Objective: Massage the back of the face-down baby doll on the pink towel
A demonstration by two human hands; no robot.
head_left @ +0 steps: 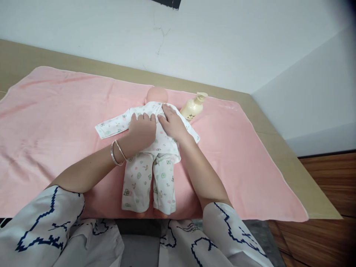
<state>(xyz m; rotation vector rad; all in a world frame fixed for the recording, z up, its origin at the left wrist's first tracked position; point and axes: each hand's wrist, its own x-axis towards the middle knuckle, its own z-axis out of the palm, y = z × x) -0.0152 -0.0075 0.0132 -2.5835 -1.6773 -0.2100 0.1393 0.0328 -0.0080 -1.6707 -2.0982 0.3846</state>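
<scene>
A baby doll (151, 148) in a white printed long-sleeved top and matching trousers lies stretched out, its bare round head (157, 95) pointing away from me. No face shows on the head. My left hand (143, 129), with bracelets at the wrist, rests on the middle of the doll's top; its fingers are curled under, so whatever they may hold is hidden. Flat against the doll's upper right side lies my right hand (174, 122), fingers stretched out on the cloth. The doll's left-side sleeve (112, 126) spreads outward, while my right hand and forearm partly cover the other sleeve.
A cream pump bottle (193, 106) leans or lies beside the doll's right shoulder. Under everything spreads a pink blanket (236, 167) on a light wooden table (294, 167). A white wall (111, 37) stands behind, and wood-grain panels (330, 181) are at the right.
</scene>
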